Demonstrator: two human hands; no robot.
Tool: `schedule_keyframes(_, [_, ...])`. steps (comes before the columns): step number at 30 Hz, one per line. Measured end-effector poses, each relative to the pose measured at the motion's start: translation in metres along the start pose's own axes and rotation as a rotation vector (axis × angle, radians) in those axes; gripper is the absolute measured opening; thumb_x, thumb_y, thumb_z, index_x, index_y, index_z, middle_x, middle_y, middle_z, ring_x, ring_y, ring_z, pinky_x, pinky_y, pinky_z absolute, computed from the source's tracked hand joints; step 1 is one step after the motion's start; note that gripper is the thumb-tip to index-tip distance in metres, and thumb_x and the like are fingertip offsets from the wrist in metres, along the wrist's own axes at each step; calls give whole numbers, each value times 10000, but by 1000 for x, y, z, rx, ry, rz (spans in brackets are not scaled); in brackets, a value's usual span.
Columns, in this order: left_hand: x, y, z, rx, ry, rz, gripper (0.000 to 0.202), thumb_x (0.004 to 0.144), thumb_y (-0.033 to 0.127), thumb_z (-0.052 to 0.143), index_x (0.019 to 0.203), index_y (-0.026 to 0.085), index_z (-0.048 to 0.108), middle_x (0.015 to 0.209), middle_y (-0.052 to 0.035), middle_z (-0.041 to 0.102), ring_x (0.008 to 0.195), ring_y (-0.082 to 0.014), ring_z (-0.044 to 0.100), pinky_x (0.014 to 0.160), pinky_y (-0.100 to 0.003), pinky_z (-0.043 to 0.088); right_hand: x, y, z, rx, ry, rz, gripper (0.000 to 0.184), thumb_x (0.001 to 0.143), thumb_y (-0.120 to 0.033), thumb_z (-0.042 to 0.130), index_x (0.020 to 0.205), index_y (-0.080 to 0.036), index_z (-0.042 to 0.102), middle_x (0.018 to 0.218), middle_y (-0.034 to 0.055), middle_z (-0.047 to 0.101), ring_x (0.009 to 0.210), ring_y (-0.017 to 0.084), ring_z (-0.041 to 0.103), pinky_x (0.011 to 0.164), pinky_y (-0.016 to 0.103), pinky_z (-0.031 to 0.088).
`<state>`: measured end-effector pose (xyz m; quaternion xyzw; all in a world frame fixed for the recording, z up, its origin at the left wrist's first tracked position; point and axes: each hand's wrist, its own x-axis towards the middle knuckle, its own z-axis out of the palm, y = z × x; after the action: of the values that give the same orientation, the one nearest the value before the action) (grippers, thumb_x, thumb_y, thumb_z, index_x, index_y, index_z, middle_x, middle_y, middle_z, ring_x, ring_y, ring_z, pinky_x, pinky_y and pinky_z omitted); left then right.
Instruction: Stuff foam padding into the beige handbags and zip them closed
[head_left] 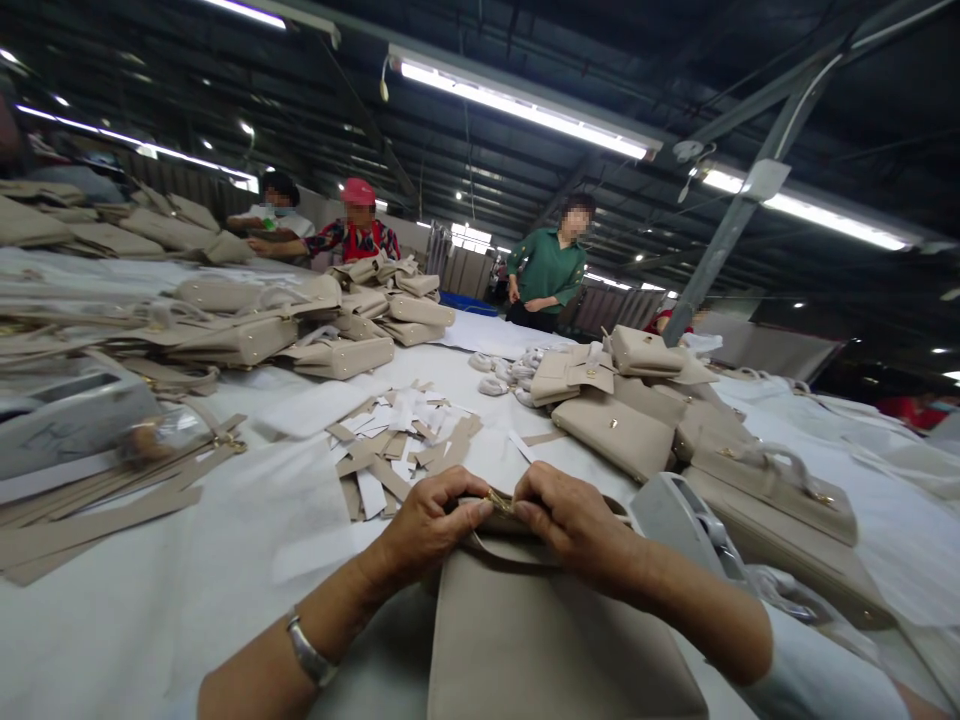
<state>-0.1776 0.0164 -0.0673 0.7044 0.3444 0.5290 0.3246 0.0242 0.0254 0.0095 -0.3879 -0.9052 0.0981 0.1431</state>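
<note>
A beige handbag [540,640] lies in front of me at the near edge of the view, its top side facing away. Small gold-coloured metal hardware [498,502] shows at its upper end, between my two hands. My left hand [442,510] pinches this hardware from the left, thumb and forefinger closed on it. From the right, my right hand [562,510] has its fingers closed at the same spot, against the hardware and the bag's top edge. The fingers partly cover the hardware, so its exact shape is hidden.
Scattered beige and white strips [405,440] lie beyond my hands. Stacked beige handbags [615,430] stand at right, with a grey tape dispenser [686,520] nearer. More bags [345,355] and long straps [127,490] are on the left. A person in green [551,270] stands across the table.
</note>
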Motion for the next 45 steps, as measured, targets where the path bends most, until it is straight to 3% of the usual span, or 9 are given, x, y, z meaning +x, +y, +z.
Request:
schedule_keyframes(5, [-2, -3, 2, -26, 54, 39, 133, 817, 259, 606, 835, 143, 667, 797, -32, 627, 771, -152, 580, 720, -257, 434, -4, -2, 3, 110, 62, 35, 124, 896, -268, 472, 809, -192, 518, 791, 4, 553, 733, 139, 503, 673, 268, 365])
schedule_keyframes(10, [-2, -4, 3, -42, 50, 39, 125, 829, 253, 597, 853, 150, 664, 823, -38, 630, 794, -157, 584, 740, -266, 443, -4, -13, 8, -49, 71, 57, 194, 774, -340, 660, 897, -202, 601, 887, 32, 576, 831, 180, 526, 712, 293, 364])
schedule_keyframes(13, [-2, -3, 2, -34, 29, 40, 151, 847, 269, 573, 874, 151, 663, 845, -49, 631, 814, -163, 587, 759, -278, 446, 2, -15, 8, -57, 59, 72, 111, 783, -275, 636, 847, -188, 610, 875, 36, 591, 826, 174, 530, 711, 287, 363])
schedule_keyframes(21, [-5, 6, -2, 89, -27, 74, 156, 753, 193, 605, 894, 158, 662, 842, -47, 638, 798, -165, 596, 745, -274, 458, 23, -4, -3, 503, -232, 293, 229, 679, -316, 694, 791, -158, 571, 646, -27, 544, 561, 89, 438, 489, 198, 311])
schedule_keyframes(26, [-6, 13, -9, 244, -91, 107, 159, 744, 164, 583, 883, 174, 659, 860, -45, 618, 830, -174, 577, 765, -281, 445, 31, -16, -14, 254, -323, 204, 137, 716, -283, 619, 758, -153, 607, 649, -7, 557, 600, 108, 459, 506, 206, 307])
schedule_keyframes(30, [-5, 16, -13, 344, -129, 90, 110, 788, 179, 544, 864, 176, 624, 849, -39, 597, 808, -170, 559, 733, -277, 425, 33, -31, -20, 18, -338, 109, 208, 794, -355, 546, 714, -168, 589, 626, 1, 539, 594, 115, 446, 510, 224, 275])
schedule_keyframes(34, [-6, 15, -12, 391, -126, 99, 72, 813, 184, 504, 801, 171, 573, 796, -33, 566, 764, -168, 534, 690, -276, 406, 37, -42, -21, -53, -348, 39, 222, 831, -344, 493, 700, -177, 558, 619, -1, 535, 564, 108, 425, 513, 239, 254])
schedule_keyframes(45, [-9, 16, -10, 419, -128, 164, 121, 846, 209, 495, 807, 171, 603, 783, -49, 595, 766, -174, 544, 698, -277, 408, 34, -31, -19, 113, -326, 299, 235, 703, -200, 486, 493, -172, 384, 457, -43, 337, 466, 79, 299, 448, 252, 195])
